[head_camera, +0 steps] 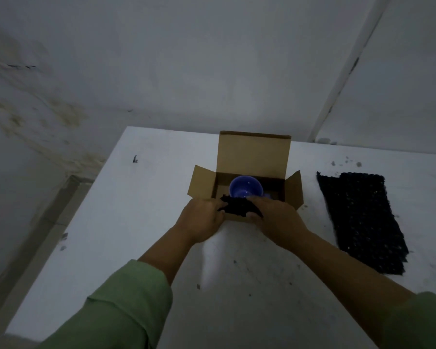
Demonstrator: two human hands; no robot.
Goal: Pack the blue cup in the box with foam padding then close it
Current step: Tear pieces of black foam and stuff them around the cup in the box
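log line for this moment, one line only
stage: padding | blue cup in open box | left hand + right hand hold black foam piece | spare foam sheet on table

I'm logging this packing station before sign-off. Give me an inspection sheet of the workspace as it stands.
Surface: white table, scuffed, with dark specks.
Job's things: cardboard box open, lid flap upright; blue cup inside, mouth towards the camera; small black foam piece at the box's near edge.
Clutter: large black foam sheet flat, right of the box; foam crumbs around.
Grippers: left hand and right hand both hold the small foam piece.
Cables: nothing seen.
Surroundings: stained wall behind and to the left; dim light.
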